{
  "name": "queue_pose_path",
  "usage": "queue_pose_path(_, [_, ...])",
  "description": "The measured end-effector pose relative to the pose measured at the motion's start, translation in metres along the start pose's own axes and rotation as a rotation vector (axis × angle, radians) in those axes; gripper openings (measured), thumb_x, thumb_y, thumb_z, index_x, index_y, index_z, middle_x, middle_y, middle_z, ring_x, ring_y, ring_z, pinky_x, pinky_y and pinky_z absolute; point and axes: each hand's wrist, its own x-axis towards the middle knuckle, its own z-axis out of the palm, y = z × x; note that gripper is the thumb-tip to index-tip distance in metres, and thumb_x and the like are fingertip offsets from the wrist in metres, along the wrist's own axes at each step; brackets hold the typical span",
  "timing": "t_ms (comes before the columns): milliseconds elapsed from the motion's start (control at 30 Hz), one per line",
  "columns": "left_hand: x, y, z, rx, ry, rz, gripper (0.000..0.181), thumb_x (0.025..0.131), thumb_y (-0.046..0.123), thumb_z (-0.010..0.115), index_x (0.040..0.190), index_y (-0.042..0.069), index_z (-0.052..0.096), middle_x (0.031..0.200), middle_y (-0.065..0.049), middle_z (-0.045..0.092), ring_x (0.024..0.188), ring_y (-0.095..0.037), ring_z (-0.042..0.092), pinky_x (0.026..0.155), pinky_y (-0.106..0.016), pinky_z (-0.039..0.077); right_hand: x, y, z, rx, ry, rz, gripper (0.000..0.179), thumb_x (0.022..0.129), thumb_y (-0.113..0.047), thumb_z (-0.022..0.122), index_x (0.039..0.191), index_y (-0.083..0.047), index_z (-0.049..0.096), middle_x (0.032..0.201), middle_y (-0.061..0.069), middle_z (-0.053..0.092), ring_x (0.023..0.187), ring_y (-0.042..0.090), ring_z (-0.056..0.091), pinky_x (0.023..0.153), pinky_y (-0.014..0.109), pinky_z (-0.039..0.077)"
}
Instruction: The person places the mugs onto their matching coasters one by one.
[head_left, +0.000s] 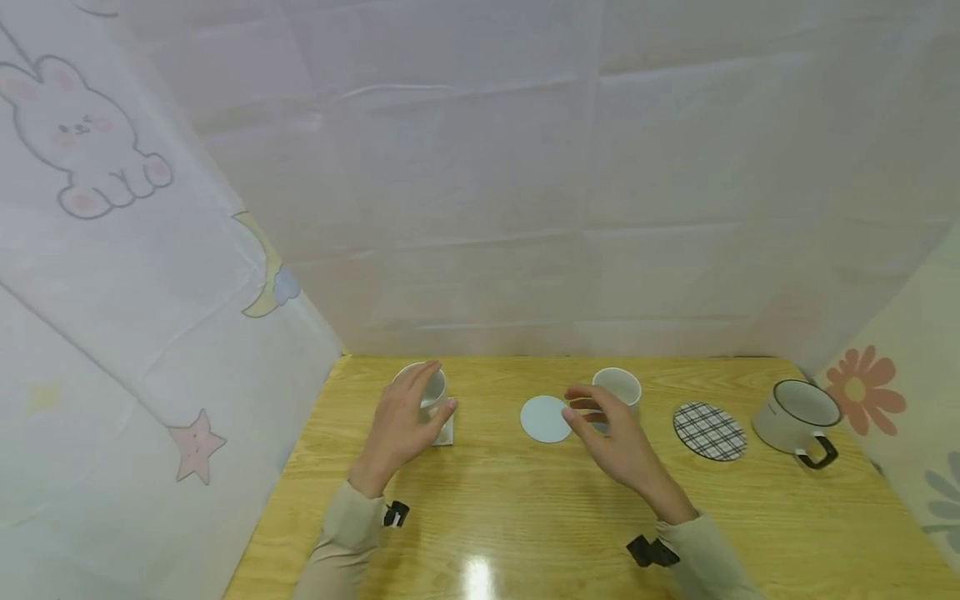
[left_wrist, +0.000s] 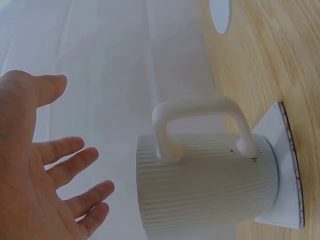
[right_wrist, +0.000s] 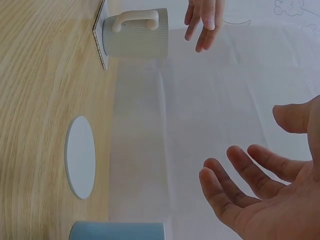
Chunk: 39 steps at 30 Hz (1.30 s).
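A white ribbed mug (left_wrist: 205, 185) with a looped handle stands upright on a square white coaster (left_wrist: 282, 155). In the head view my left hand (head_left: 401, 429) partly covers that mug. The left wrist view shows a gap between the mug and my loosely spread fingers. My right hand (head_left: 618, 442) hovers in front of a blue cup (right_wrist: 120, 231) with a pale inside, hiding part of it in the head view. Its fingers are relaxed, slightly bent and hold nothing. Left of its fingertips, a round pale blue coaster (head_left: 544, 419) lies flat on the table.
Farther right on the wooden table (head_left: 487, 500) lies a round plaid coaster (head_left: 710, 432). Beside it stands a white mug (head_left: 780, 423) with a dark rim and black handle. Pale cloth walls (head_left: 480, 208) border the back and sides.
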Motion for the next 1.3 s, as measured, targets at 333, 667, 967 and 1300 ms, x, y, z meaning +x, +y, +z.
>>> queue_pose_path(333, [0.005, 0.006, 0.004, 0.003, 0.010, 0.040, 0.069, 0.101, 0.046, 0.072, 0.156, 0.009, 0.054, 0.158, -0.010, 0.057, 0.147, -0.036, 0.051, 0.124, -0.062, 0.037, -0.006, 0.000, -0.008, -0.044, 0.022, -0.007, 0.037, 0.107, -0.014, 0.067, 0.143, -0.006, 0.063, 0.135, 0.012, 0.070, 0.119, 0.038, 0.071, 0.094, 0.048, 0.063])
queue_pose_path(667, [0.010, 0.015, 0.009, -0.005, -0.031, 0.035, 0.070, 0.103, 0.050, 0.067, 0.158, 0.009, 0.053, 0.160, -0.008, 0.055, 0.150, -0.034, 0.049, 0.125, -0.060, 0.036, -0.012, 0.009, -0.017, -0.064, 0.066, -0.003, 0.032, 0.107, -0.012, 0.067, 0.139, -0.006, 0.065, 0.132, 0.011, 0.071, 0.116, 0.035, 0.072, 0.094, 0.029, 0.061])
queue_pose_path(967, [0.014, 0.023, 0.017, -0.005, -0.062, 0.030, 0.071, 0.104, 0.054, 0.064, 0.160, 0.012, 0.049, 0.162, -0.007, 0.053, 0.151, -0.032, 0.048, 0.124, -0.060, 0.038, -0.018, 0.014, -0.023, -0.084, 0.062, 0.056, 0.032, 0.108, -0.018, 0.067, 0.138, -0.006, 0.064, 0.132, 0.009, 0.070, 0.117, 0.031, 0.071, 0.093, 0.033, 0.061])
queue_pose_path(1300, [0.018, 0.030, 0.026, 0.012, -0.046, 0.060, 0.071, 0.103, 0.053, 0.065, 0.159, 0.010, 0.051, 0.159, -0.008, 0.055, 0.148, -0.031, 0.051, 0.121, -0.058, 0.043, -0.022, 0.022, -0.025, -0.112, 0.121, 0.013, 0.031, 0.105, -0.011, 0.069, 0.135, -0.002, 0.066, 0.130, 0.018, 0.070, 0.114, 0.032, 0.071, 0.092, 0.019, 0.058])
